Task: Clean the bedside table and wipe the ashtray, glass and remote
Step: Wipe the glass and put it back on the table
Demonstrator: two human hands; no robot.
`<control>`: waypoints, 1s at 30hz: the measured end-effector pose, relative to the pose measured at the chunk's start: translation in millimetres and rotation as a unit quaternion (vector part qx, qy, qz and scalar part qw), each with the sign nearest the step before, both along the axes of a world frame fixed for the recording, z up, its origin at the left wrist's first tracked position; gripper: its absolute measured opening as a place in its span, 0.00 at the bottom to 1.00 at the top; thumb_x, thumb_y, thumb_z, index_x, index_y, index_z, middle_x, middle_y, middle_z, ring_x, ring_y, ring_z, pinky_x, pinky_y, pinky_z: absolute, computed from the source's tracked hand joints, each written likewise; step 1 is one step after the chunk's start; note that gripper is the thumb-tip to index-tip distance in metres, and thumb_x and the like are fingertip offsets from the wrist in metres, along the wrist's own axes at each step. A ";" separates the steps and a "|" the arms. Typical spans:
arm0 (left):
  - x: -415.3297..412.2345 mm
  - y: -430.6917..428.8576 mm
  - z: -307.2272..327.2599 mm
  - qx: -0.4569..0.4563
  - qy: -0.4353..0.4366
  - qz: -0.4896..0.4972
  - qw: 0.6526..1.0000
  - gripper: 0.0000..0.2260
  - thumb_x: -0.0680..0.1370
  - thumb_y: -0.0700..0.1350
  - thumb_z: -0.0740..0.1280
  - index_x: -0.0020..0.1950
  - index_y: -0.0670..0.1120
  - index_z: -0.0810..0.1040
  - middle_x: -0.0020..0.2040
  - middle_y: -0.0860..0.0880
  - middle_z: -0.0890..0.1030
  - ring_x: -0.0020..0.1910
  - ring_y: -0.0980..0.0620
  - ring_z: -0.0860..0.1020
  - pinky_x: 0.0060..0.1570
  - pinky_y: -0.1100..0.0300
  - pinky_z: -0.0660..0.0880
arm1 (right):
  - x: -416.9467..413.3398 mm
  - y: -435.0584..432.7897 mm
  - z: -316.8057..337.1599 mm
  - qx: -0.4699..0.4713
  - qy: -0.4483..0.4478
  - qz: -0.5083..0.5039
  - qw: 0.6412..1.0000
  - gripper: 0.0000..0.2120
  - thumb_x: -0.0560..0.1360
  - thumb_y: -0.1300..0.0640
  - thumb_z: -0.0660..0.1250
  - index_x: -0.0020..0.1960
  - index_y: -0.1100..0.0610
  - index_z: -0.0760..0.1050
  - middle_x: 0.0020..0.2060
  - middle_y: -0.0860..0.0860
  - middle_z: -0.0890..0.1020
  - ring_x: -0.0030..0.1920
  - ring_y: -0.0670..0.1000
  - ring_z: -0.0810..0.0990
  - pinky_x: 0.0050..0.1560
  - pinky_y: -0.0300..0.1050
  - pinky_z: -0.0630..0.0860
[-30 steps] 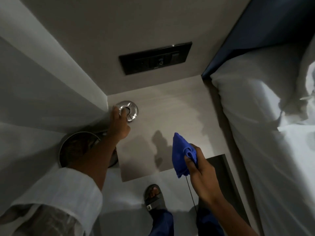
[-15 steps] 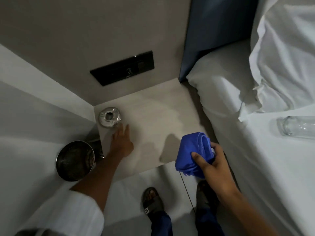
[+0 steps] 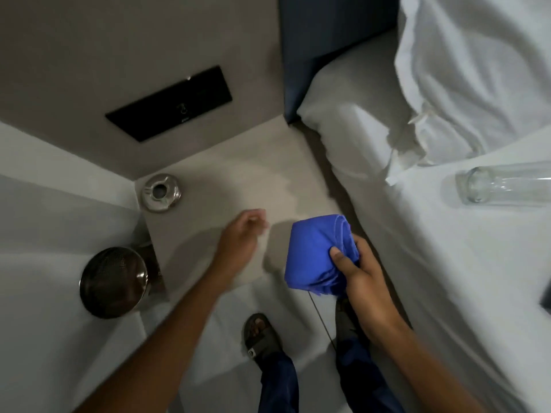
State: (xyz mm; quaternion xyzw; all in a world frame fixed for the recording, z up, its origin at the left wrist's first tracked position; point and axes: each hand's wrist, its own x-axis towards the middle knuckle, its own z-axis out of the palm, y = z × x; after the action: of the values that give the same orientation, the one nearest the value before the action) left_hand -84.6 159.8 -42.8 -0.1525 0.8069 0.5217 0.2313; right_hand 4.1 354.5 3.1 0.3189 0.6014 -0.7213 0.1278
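Observation:
The beige bedside table stands between the wall and the bed. A round metal ashtray sits upright in its back left corner. My left hand hovers over the table's middle, blurred, empty, fingers loosely curled, well to the right of the ashtray. Over the table's front right edge, my right hand grips a bunched blue cloth. A clear glass lies on its side on the white bedsheet at the right. A dark object at the right frame edge on the bed is too cut off to identify.
A round metal bin stands on the floor left of the table. A black switch panel is on the wall above. The white bed with a pillow and a blue headboard fills the right. My sandalled feet are below.
My left hand let go of the ashtray and drew back to the right over the table. The view swung right, which brought the bed and the glass into sight.

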 end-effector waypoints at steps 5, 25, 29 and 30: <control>37.1 111.7 76.7 0.206 -0.046 -0.007 0.977 0.22 0.73 0.48 0.73 0.65 0.54 0.72 0.53 0.50 0.85 0.51 0.53 0.84 0.51 0.56 0.81 | -6.5 51.2 51.4 -0.037 0.030 -0.089 0.995 0.12 0.77 0.53 0.67 0.59 0.54 0.77 0.51 0.54 0.86 0.50 0.54 0.85 0.46 0.51 0.83; -18.3 372.2 95.3 -0.163 0.217 -0.364 0.891 0.30 0.70 0.50 0.75 0.68 0.43 0.68 0.64 0.44 0.77 0.63 0.45 0.75 0.60 0.52 0.73 | 48.1 219.7 79.5 0.190 -0.023 -0.297 0.936 0.16 0.77 0.59 0.63 0.60 0.43 0.73 0.50 0.42 0.79 0.53 0.52 0.78 0.51 0.55 0.78; -11.1 322.0 118.6 0.158 -0.053 -0.106 0.980 0.38 0.62 0.53 0.80 0.69 0.46 0.72 0.58 0.48 0.82 0.56 0.51 0.82 0.58 0.51 0.79 | 22.8 204.7 89.2 0.207 0.061 -0.169 0.962 0.21 0.79 0.55 0.64 0.69 0.41 0.70 0.57 0.42 0.81 0.50 0.43 0.81 0.55 0.45 0.78; -8.0 304.3 121.2 0.207 -0.098 -0.071 0.971 0.36 0.63 0.52 0.80 0.68 0.46 0.73 0.56 0.47 0.83 0.53 0.51 0.83 0.56 0.52 0.80 | 15.2 201.9 91.9 0.203 0.078 -0.148 0.965 0.21 0.79 0.55 0.64 0.70 0.41 0.70 0.58 0.42 0.81 0.51 0.43 0.81 0.57 0.44 0.77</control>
State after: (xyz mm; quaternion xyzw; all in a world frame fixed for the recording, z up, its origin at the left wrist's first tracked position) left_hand -92.6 464.2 78.3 -0.0944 0.6638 0.6419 0.3719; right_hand 19.3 556.4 94.9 0.3661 0.6898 -0.6173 -0.0951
